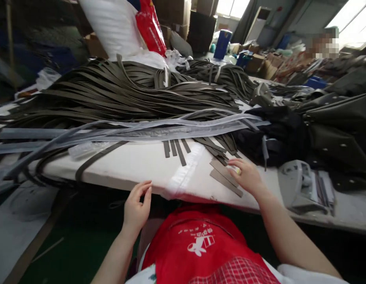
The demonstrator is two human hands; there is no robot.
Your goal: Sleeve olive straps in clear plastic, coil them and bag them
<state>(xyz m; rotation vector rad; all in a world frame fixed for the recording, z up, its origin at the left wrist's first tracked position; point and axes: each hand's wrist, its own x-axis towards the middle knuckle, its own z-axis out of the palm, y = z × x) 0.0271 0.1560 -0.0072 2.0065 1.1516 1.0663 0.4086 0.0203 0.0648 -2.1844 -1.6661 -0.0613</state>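
My left hand (137, 206) hangs just off the front edge of the white table. Its fingers are curved, with a gap to the thumb and nothing visible between them. My right hand (247, 176) reaches over the right part of the table, fingers apart, above flat grey-brown pieces (225, 178). Whether its fingertips touch these pieces I cannot tell. A small yellow spot shows at its fingers, too small to name. Beside it lie narrow dark strips (214, 149). Several short dark strips (179, 152) are spread out between my two hands, farther back.
A large heap of long dark strips (120, 92) covers the table's back. Translucent plastic bands (159, 130) cross in front of it. To the right stand a grey-white device (295, 181) and dark bags (339, 138). A person (321, 45) is in the far right background.
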